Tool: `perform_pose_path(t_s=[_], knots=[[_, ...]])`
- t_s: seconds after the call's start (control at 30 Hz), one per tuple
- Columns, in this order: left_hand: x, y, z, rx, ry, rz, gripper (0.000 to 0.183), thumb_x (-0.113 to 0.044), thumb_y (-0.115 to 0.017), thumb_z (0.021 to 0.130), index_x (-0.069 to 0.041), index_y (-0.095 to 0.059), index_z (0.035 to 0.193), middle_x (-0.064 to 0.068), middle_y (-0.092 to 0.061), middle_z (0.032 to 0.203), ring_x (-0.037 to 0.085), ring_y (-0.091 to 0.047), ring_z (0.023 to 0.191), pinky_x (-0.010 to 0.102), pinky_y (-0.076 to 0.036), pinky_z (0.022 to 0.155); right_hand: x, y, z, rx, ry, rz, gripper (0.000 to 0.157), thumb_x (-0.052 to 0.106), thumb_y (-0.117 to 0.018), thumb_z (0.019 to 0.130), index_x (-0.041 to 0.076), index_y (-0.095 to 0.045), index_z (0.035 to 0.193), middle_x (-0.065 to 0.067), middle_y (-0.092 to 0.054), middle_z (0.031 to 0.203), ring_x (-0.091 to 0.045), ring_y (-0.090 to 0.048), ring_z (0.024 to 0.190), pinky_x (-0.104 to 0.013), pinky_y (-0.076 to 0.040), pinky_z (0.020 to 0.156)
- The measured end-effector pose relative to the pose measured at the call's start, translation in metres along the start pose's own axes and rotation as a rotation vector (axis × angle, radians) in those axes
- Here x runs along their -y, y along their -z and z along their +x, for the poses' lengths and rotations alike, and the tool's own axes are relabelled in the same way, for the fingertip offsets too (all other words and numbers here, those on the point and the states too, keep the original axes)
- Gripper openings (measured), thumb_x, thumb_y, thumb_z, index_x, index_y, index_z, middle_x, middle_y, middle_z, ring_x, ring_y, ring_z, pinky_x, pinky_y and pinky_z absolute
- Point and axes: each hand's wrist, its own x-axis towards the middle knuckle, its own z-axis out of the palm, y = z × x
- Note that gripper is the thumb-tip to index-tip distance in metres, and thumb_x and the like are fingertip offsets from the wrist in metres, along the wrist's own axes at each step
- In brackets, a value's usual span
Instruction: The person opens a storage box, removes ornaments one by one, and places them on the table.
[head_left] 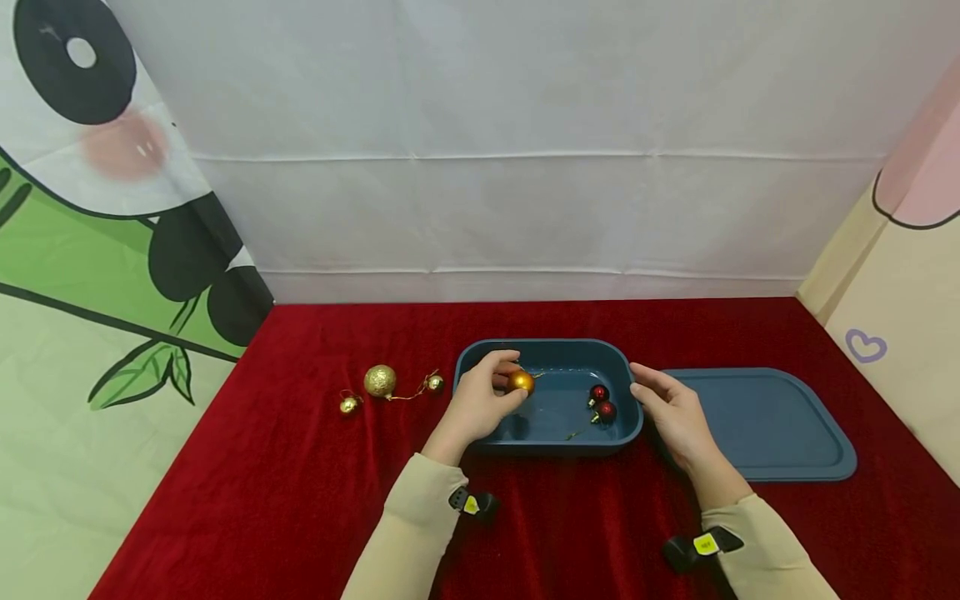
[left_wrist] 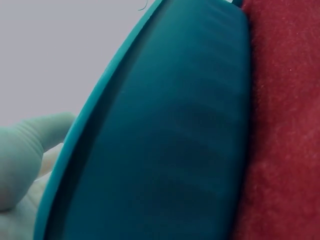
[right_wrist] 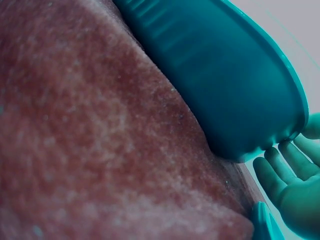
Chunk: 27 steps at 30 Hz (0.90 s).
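My left hand (head_left: pixel 480 400) is over the left part of a blue plastic box (head_left: pixel 551 448) and pinches an orange-gold Christmas ball (head_left: pixel 521 382) between thumb and fingers. A thin gold string trails from the ball. Inside the box, toward its right side, lie a dark red ball (head_left: pixel 604 411) and a smaller red ball (head_left: pixel 598 392). My right hand (head_left: pixel 678 417) is at the box's right end, its fingertips at the outer wall and rim. In the right wrist view, the fingers (right_wrist: pixel 296 159) extend fairly straight against the box's end wall.
Left of the box on the red cloth (head_left: pixel 300 500) lie a glittery gold ball (head_left: pixel 380 381) and two small shiny gold balls, one (head_left: pixel 349 404) nearer and one (head_left: pixel 434 382) beside the box. The flat blue lid (head_left: pixel 757 425) lies to the right. A white fabric wall (head_left: pixel 525 208) stands behind.
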Motion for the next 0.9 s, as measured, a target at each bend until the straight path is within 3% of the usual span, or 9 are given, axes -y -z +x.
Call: perform_pose_path(t_s=[0.37, 0.9], knots=[[0.0010, 0.0005, -0.0046, -0.080, -0.032, -0.022, 0.053, -0.011, -0.067, 0.086, -0.006, -0.046, 0.135, 0.011, -0.058, 0.127, 0.026, -0.059, 0.103, 0.040, -0.053, 0.086, -0.0012, 0.0008, 0.0010, 0.008, 0.018, 0.014, 0.051, 0.025, -0.056, 0.095, 0.000, -0.045, 0.139, 0.011, -0.056, 0.113, 0.007, -0.055, 0.096, -0.012, -0.049, 0.079], [-0.0013, 0.0052, -0.0079, -0.150, -0.027, -0.083, 0.053, -0.013, -0.067, 0.087, -0.007, -0.047, 0.135, 0.010, -0.058, 0.128, 0.027, -0.058, 0.110, 0.042, -0.052, 0.089, -0.0027, 0.0017, 0.0002, 0.013, 0.013, -0.008, 0.053, 0.028, -0.056, 0.095, 0.002, -0.044, 0.139, 0.005, -0.056, 0.119, 0.008, -0.054, 0.098, -0.012, -0.049, 0.081]])
